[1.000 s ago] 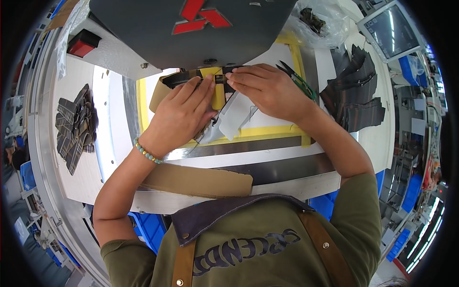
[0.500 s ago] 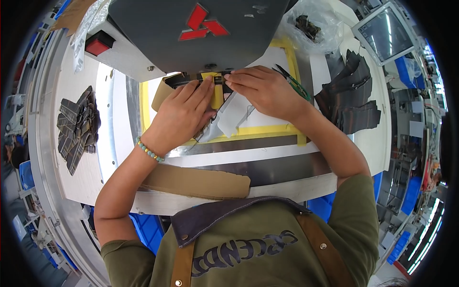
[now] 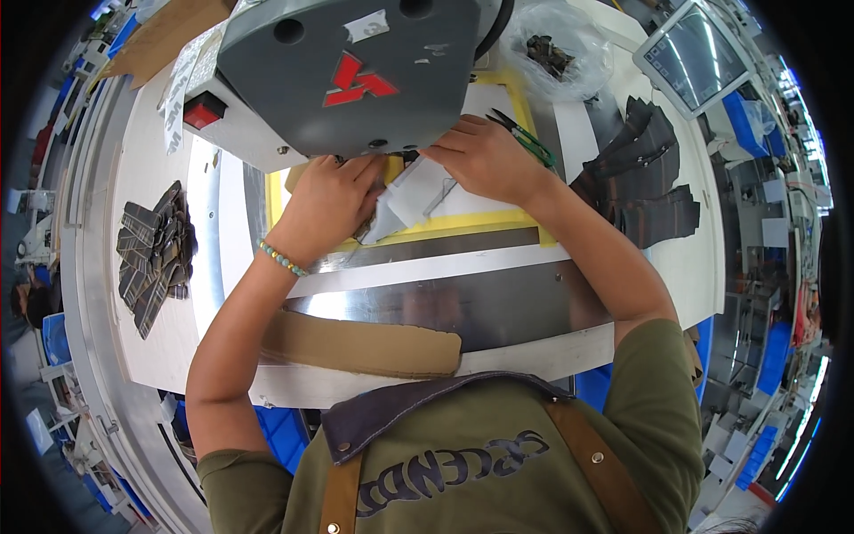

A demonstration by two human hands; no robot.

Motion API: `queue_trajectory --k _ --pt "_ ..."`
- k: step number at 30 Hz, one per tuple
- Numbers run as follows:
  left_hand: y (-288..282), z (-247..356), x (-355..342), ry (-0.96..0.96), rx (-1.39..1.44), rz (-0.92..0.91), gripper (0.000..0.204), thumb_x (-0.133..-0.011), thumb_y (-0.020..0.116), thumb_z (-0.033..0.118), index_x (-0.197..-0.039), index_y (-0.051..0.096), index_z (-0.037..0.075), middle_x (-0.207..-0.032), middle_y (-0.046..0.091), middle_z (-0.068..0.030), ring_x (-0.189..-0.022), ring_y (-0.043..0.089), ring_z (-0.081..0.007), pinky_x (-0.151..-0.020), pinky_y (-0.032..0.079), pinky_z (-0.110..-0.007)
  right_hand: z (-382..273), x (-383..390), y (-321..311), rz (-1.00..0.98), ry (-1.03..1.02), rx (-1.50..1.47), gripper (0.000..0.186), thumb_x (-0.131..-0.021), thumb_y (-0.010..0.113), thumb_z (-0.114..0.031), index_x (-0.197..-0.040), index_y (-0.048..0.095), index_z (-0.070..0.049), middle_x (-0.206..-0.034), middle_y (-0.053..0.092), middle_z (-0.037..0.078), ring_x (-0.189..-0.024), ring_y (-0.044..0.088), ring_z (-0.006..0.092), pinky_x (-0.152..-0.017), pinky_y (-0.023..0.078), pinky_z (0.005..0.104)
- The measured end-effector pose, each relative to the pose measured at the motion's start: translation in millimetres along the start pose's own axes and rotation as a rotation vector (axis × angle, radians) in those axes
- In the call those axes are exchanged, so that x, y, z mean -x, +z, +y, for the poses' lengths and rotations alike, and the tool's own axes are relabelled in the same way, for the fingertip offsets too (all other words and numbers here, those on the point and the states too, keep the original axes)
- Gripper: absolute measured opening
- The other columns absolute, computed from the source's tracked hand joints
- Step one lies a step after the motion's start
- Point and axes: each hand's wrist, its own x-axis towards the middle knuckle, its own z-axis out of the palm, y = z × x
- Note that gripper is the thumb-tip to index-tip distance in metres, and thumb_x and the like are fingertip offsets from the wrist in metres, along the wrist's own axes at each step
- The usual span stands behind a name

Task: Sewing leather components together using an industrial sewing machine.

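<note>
My left hand (image 3: 331,200), with a beaded bracelet at its wrist, reaches to the lower edge of a dark grey machine head (image 3: 409,111). Its fingers are stretched out, and the tips lie partly under that edge beside a yellow piece (image 3: 392,167). From the other side comes my right hand (image 3: 494,162), its fingers extended and close together, tips at the edge of the head. Between the hands lies a crumpled whitish piece (image 3: 411,198). The machine head hides most of the work under the fingertips. Green-handled thread snips (image 3: 532,147) rest by my right hand.
On the left is a pile of dark plaid fabric pieces (image 3: 158,258); dark fabric strips (image 3: 645,182) fan out on the right. A clear plastic bag (image 3: 583,78) and a screen (image 3: 698,55) stand farther back. A cardboard strip (image 3: 374,345) lies along the near table edge.
The view has shifted, so the machine head now covers more of the fingertips and of the dark strip and yellow piece. Both hands stay at about the same spot.
</note>
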Motion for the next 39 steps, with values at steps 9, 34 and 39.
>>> queue_trajectory --k 9,34,39 --pt "5 2 6 -0.066 0.035 0.047 0.062 -0.077 0.070 -0.001 -0.138 0.071 0.009 -0.132 0.073 -0.0050 -0.081 0.063 -0.0320 -0.081 0.053 -0.043 2 -3 -1 0.100 0.029 -0.010 0.018 -0.078 0.075 -0.004 -0.096 0.077 -0.007 -0.108 0.074 0.002 -0.103 0.071 0.0227 -0.091 0.062 0.0372" --pt "-1 10 22 -0.129 0.215 0.024 0.064 -0.086 0.082 0.009 -0.148 0.066 0.004 -0.151 0.066 -0.0102 -0.130 0.062 -0.0330 -0.113 0.052 -0.045 -27 -1 -7 -0.118 0.109 0.018 0.036 -0.086 0.073 -0.002 -0.121 0.078 -0.003 -0.127 0.075 0.005 -0.124 0.066 0.0232 -0.105 0.054 0.0398" --pt "-1 11 23 -0.144 0.219 0.016 0.064 -0.085 0.083 0.009 -0.147 0.067 0.003 -0.150 0.067 -0.0101 -0.130 0.062 -0.0328 -0.114 0.051 -0.044 -25 -3 -7 -0.124 0.106 -0.006 0.036 -0.085 0.073 -0.002 -0.121 0.077 -0.001 -0.126 0.075 0.007 -0.120 0.068 0.0251 -0.105 0.055 0.0407"
